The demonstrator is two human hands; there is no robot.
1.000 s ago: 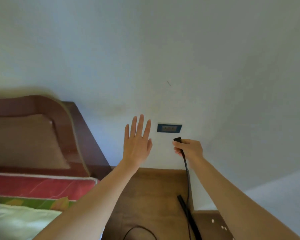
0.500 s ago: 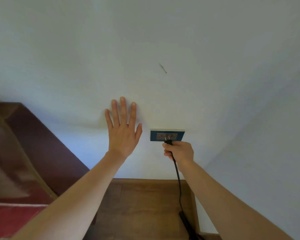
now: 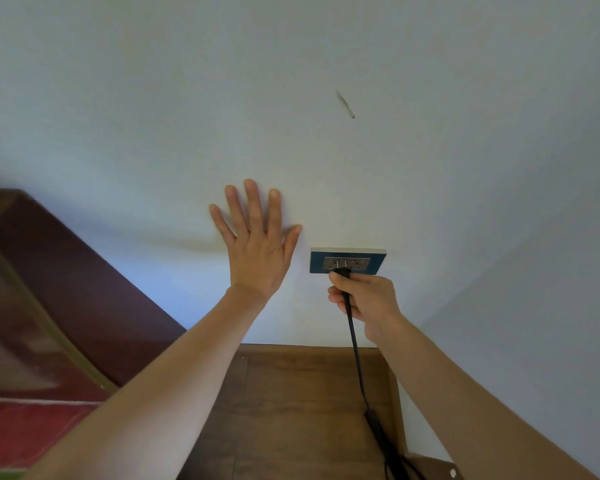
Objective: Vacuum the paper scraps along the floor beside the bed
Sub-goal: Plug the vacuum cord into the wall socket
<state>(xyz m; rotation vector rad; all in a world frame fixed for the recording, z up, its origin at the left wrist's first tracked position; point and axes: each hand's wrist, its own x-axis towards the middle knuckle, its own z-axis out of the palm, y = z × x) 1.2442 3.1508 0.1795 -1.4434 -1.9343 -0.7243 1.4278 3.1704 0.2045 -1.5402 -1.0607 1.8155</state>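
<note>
Plug now seated in one socket, right hand gripping, left hand flat on wall

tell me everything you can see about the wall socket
The wall socket is a flat rectangular plate with a dark blue face, a pale top edge and a grey insert holding the slots. It sits low on the pale wall, wider than tall, above the wooden surface. A black plug is at its lower left slots, gripped by the right hand, with its black cord hanging down. The left hand rests flat on the wall beside it, not touching it.
</note>
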